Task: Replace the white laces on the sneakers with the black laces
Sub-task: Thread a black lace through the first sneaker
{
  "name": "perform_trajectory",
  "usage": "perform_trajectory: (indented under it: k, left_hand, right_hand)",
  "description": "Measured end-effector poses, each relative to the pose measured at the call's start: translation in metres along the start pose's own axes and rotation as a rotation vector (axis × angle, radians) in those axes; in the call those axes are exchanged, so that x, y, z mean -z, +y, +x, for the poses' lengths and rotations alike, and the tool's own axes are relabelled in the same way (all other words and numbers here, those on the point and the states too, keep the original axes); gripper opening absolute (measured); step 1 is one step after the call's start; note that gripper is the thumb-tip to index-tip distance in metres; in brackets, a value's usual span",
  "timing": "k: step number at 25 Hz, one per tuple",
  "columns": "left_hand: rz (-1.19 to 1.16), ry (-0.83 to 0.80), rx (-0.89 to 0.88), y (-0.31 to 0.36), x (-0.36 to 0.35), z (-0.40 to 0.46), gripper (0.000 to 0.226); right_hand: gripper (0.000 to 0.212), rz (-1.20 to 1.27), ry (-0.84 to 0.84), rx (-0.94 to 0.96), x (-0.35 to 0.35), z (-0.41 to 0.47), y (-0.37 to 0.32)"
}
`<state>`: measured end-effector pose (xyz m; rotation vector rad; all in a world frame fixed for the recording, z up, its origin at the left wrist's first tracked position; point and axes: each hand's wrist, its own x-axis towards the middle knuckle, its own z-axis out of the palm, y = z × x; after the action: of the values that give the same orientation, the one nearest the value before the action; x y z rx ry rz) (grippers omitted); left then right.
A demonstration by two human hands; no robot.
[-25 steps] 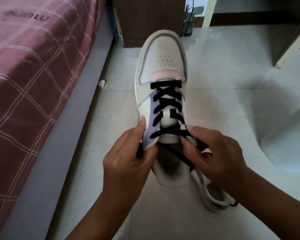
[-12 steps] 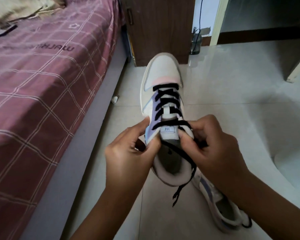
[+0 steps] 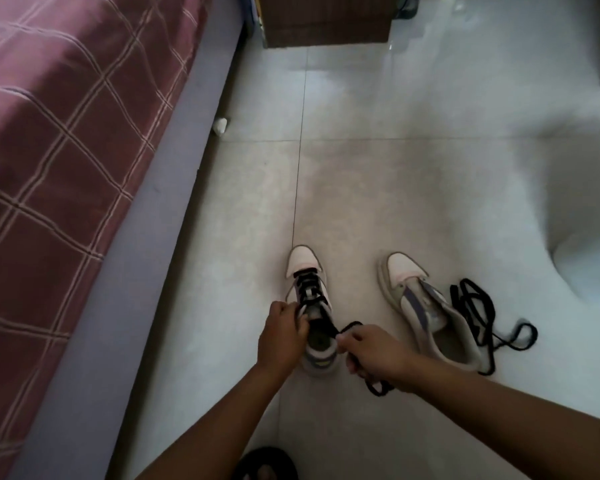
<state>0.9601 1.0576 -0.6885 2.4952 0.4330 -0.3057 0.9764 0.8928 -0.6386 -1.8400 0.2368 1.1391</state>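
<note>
Standing low in the centre of the frame, the white leather sneaker with black lacing (image 3: 309,299) is gripped at its collar by the left hand (image 3: 282,336). The right hand (image 3: 373,351) pinches that black flat lace's loose end (image 3: 349,328) in curled fingers. Right of them lies the unlaced second white sneaker (image 3: 426,313), touching a loose black lace (image 3: 478,317) on the pale tiled floor (image 3: 378,174).

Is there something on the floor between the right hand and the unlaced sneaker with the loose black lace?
Nothing visible: only bare floor separates the right hand from the unlaced sneaker; the loose black lace lies beyond it.
</note>
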Motion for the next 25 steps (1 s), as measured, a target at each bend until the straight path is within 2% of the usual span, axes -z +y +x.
perform_trajectory:
  k: [3, 5, 7, 9, 11, 13, 15, 17, 19, 20, 21, 22, 24, 25]
  left_hand:
    - [0.114, -0.072, 0.017, 0.006, -0.021, -0.021, 0.075]
    - [0.079, -0.102, 0.07, 0.018, -0.029, -0.028, 0.083]
    - [-0.241, -0.037, 0.204, 0.036, -0.028, -0.018, 0.075]
    - [-0.528, 0.071, 0.304, 0.048, -0.027, -0.006, 0.055]
    - [-0.579, 0.082, 0.312, 0.054, -0.027, 0.002, 0.037]
    - [-0.525, 0.064, 0.227, 0.05, -0.025, 0.0, 0.032]
    - [-0.488, 0.02, 0.167, 0.047, -0.024, -0.003, 0.022]
    - [-0.381, -0.008, 0.121, 0.043, -0.025, -0.003, 0.025]
    - [-0.268, -0.149, 0.047, 0.036, -0.018, -0.007, 0.048]
    - [-0.173, -0.222, 0.001, 0.032, -0.016, -0.01, 0.066]
    - [-0.124, -0.294, -0.052, 0.027, -0.013, -0.01, 0.078]
    - [-0.15, -0.401, -0.096, 0.022, -0.004, -0.006, 0.076]
    - [-0.33, -0.581, -0.093, 0.017, 0.017, 0.007, 0.043]
    - [-0.353, -0.555, -0.049, 0.016, 0.026, 0.018, 0.028]
  right_hand:
    - [0.031, 0.214, -0.022, -0.016, -0.003, -0.011, -0.011]
    - [0.03, 0.284, -0.055, -0.026, -0.008, -0.02, -0.021]
    - [0.03, 0.205, -0.035, -0.012, -0.016, -0.028, -0.027]
    - [0.03, 0.041, 0.044, 0.047, -0.023, -0.034, -0.026]
    - [0.029, -0.082, 0.102, 0.147, -0.028, -0.039, -0.022]
    - [0.033, -0.157, 0.122, 0.176, -0.03, -0.048, -0.016]
    - [0.031, -0.333, 0.152, 0.223, -0.03, -0.054, -0.009]
    - [0.03, -0.627, 0.032, 0.287, -0.02, -0.05, -0.009]
    - [0.037, -0.805, -0.104, 0.257, 0.004, -0.032, -0.018]
    - [0.038, -0.813, -0.099, 0.212, 0.019, -0.019, -0.024]
    - [0.037, -0.792, -0.017, 0.196, 0.034, -0.003, -0.029]
    - [0.032, -0.753, 0.108, 0.229, 0.046, 0.014, -0.032]
    - [0.017, -0.559, 0.291, 0.327, 0.053, 0.044, -0.034]
    - [0.014, -0.498, 0.304, 0.353, 0.049, 0.054, -0.035]
